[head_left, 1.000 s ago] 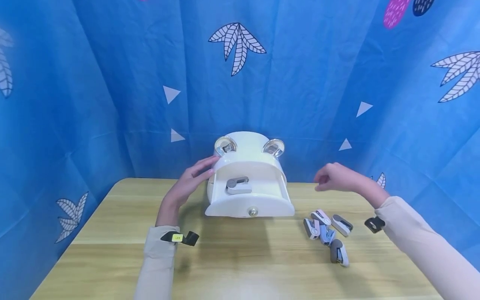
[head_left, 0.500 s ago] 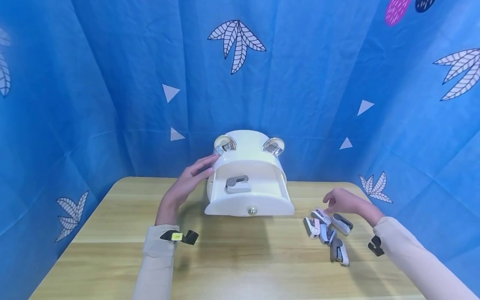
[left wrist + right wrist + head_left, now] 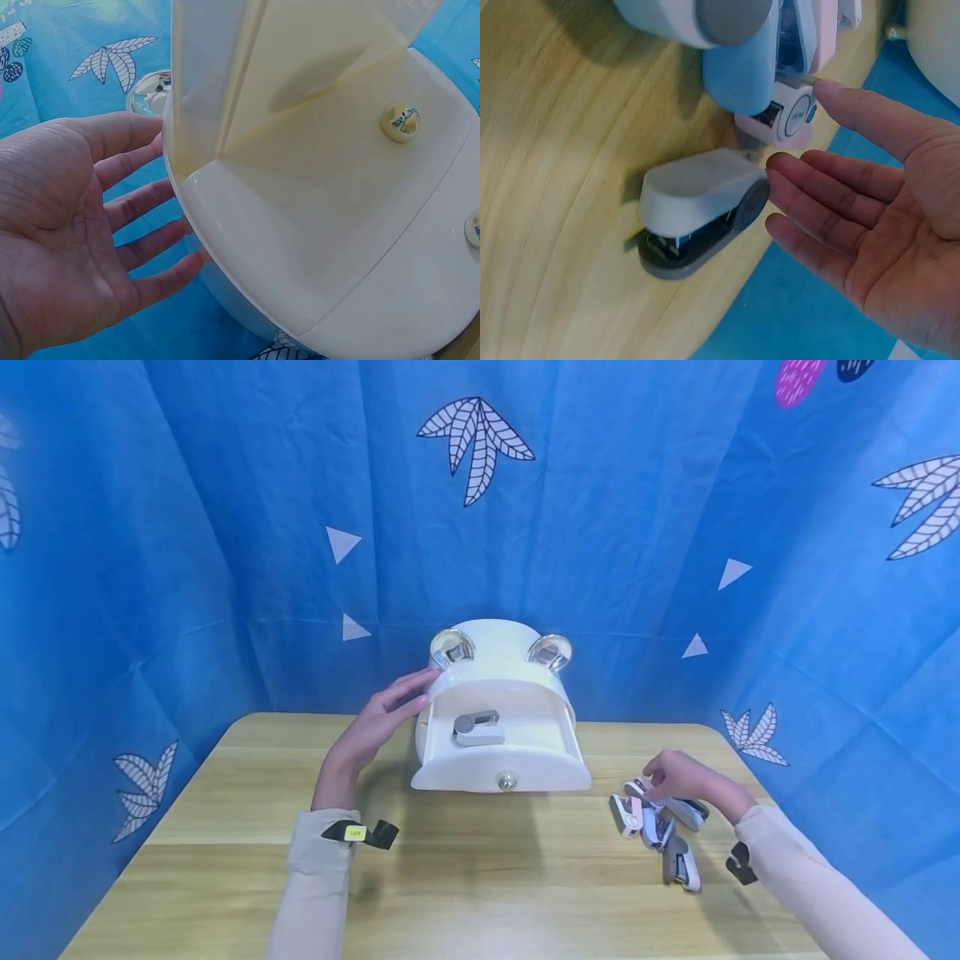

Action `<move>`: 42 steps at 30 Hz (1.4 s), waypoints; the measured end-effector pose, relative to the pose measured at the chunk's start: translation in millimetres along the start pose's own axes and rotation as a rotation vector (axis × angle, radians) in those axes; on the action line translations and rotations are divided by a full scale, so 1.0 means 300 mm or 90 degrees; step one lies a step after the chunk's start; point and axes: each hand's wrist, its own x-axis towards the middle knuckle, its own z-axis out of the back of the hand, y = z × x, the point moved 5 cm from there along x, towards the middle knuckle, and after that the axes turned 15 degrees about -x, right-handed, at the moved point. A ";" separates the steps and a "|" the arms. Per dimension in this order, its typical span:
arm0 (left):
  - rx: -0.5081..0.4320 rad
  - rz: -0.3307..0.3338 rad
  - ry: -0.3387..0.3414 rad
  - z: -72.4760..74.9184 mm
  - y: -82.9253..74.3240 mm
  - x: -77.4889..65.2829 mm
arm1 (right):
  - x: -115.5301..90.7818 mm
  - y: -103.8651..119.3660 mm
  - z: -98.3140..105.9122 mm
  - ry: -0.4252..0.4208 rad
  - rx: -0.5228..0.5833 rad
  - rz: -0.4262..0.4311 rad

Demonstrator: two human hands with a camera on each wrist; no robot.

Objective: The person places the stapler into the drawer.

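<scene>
My left hand has its fingers spread along the side of a white rounded drawer box. Its top drawer is pulled out, and a grey-and-white mini stapler lies inside. On the right, my right hand reaches down over a group of small staplers. In the right wrist view its thumb comes right up to a pale pink-and-white stapler, the other fingers relaxed on the far side. Those fingertips are also at the end of a white-and-grey stapler.
Crowded close by are a blue stapler, a pink-topped one and a dark grey-and-white one. Two shiny round eye-like pieces stick up from the box. A blue patterned curtain surrounds the wooden table.
My right hand has come down to the stapler group, with its fingers now around the pale pink-and-white one. The left hand stays at the box; the drawer stays out.
</scene>
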 end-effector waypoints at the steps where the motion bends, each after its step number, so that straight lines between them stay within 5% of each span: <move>1: 0.000 0.000 -0.001 -0.001 -0.001 0.000 | 0.001 0.003 0.001 0.002 -0.005 -0.004; 21: 0.003 0.003 -0.003 -0.007 -0.005 -0.005 | 0.016 -0.004 0.004 -0.054 0.042 -0.164; 33: 0.003 -0.001 -0.002 -0.002 -0.001 -0.007 | -0.031 0.086 0.243 -0.159 0.108 -0.114; 42: 0.002 -0.008 0.001 -0.003 0.003 -0.003 | -0.078 0.234 0.489 -0.157 0.115 -0.001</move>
